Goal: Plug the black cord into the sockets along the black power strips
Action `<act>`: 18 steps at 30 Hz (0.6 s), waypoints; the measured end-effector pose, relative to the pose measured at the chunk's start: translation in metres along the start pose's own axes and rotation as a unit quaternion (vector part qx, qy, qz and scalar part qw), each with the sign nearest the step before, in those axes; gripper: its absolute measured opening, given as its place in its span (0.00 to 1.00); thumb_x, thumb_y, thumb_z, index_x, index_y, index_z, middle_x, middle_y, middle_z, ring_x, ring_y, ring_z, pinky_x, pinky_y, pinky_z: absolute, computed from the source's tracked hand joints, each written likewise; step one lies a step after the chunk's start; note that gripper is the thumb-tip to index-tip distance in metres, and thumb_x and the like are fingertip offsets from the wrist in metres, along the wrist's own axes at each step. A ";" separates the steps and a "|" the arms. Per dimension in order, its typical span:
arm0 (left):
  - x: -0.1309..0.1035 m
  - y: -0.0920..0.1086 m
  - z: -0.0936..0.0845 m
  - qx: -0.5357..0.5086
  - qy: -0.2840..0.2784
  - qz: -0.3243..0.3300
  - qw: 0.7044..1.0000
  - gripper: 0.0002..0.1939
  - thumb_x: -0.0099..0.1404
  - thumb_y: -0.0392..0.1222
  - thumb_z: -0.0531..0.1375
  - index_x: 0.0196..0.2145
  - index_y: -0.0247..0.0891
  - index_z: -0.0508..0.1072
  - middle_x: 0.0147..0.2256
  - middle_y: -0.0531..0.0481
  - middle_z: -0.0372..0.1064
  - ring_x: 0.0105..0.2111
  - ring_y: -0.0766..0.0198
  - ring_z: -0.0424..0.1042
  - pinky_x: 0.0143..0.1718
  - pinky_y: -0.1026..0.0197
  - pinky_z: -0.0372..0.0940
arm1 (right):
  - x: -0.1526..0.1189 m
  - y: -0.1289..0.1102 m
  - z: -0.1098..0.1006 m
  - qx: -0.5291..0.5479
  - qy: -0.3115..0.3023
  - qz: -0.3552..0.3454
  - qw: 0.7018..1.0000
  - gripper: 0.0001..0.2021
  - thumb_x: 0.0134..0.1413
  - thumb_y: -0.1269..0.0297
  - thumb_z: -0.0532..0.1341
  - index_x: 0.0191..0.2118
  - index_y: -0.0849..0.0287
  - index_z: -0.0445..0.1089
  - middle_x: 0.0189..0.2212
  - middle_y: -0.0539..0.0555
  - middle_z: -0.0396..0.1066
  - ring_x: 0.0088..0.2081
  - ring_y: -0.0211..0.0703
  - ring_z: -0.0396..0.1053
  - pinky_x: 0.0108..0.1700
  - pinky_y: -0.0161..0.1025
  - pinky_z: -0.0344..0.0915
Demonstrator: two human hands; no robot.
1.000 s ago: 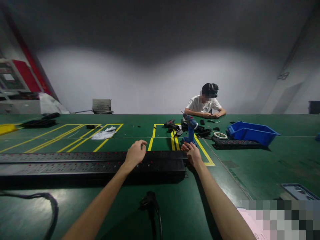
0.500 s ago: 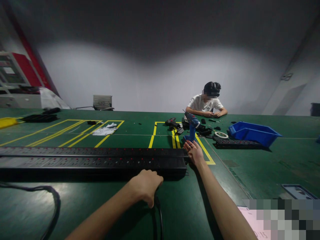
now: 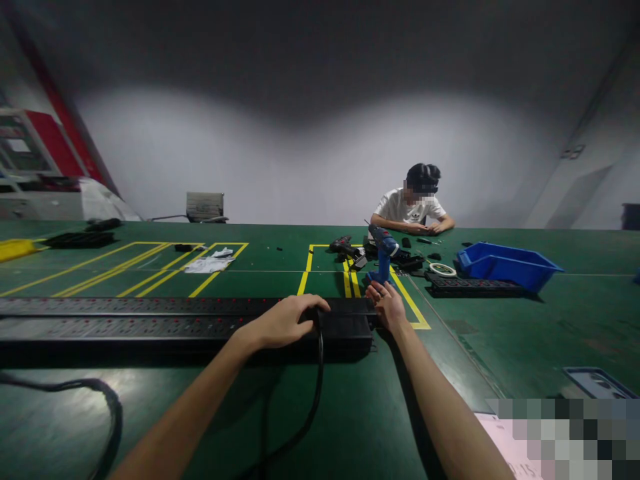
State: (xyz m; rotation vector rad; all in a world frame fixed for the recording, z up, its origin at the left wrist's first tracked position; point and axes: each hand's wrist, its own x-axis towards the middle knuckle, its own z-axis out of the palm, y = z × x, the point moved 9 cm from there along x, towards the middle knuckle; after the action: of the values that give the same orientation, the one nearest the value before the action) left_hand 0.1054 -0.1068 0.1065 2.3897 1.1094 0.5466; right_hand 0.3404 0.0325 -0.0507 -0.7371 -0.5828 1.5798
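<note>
Two long black socket strips (image 3: pixel 165 328) with rows of small red marks lie side by side across the green table. Above their right part, my left hand (image 3: pixel 290 321) is closed on the end of a black cable (image 3: pixel 321 373), which hangs over the strips' front side and curves down to the table. At the strips' right end rests my right hand (image 3: pixel 387 305), palm turned up and fingers loosely curled, apart from one another. A blue power drill (image 3: pixel 384 252) stands upright just beyond its fingertips.
A blue bin (image 3: pixel 507 267) sits at the right beside a shorter black strip (image 3: pixel 475 287) and a white ring (image 3: pixel 443 269). Another drill and small black parts lie behind. A person (image 3: pixel 413 203) leans on the far edge. A thick cable (image 3: pixel 113 407) curves at the front left.
My left hand has risen and moved forward from the table in front of the strips to over them, bringing the cable end along. My right hand has barely moved.
</note>
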 end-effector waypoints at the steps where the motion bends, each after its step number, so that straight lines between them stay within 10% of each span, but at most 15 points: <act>1: 0.004 -0.009 -0.004 -0.011 0.031 -0.006 0.999 0.22 0.58 0.38 0.54 0.51 0.44 0.70 0.51 0.52 0.69 0.51 0.59 0.67 0.56 0.58 0.59 | 0.000 0.000 0.000 0.001 0.003 -0.002 1.000 0.14 0.57 0.54 0.54 0.43 0.55 0.68 0.33 0.55 0.73 0.34 0.44 0.72 0.35 0.40 0.69; 7: 0.014 -0.071 0.004 -0.046 0.125 -0.072 0.988 0.26 0.65 0.49 0.52 0.60 0.42 0.61 0.56 0.48 0.64 0.56 0.56 0.64 0.58 0.54 0.58 | -0.001 -0.001 0.002 -0.022 0.004 -0.025 0.999 0.14 0.56 0.52 0.55 0.42 0.55 0.68 0.32 0.54 0.73 0.35 0.45 0.71 0.38 0.42 0.69; 18: 0.024 -0.105 0.020 0.045 0.140 -0.106 0.983 0.22 0.68 0.50 0.49 0.58 0.46 0.61 0.54 0.49 0.67 0.55 0.59 0.65 0.63 0.47 0.45 | -0.005 -0.005 0.005 -0.050 0.017 -0.043 0.998 0.16 0.56 0.50 0.54 0.41 0.55 0.68 0.32 0.55 0.72 0.36 0.47 0.71 0.38 0.44 0.69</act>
State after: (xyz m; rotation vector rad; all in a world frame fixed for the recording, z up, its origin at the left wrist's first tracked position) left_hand 0.0667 -0.0322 0.0367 2.2787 1.5192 0.7883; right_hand 0.3407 0.0281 -0.0431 -0.8017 -0.6626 1.4633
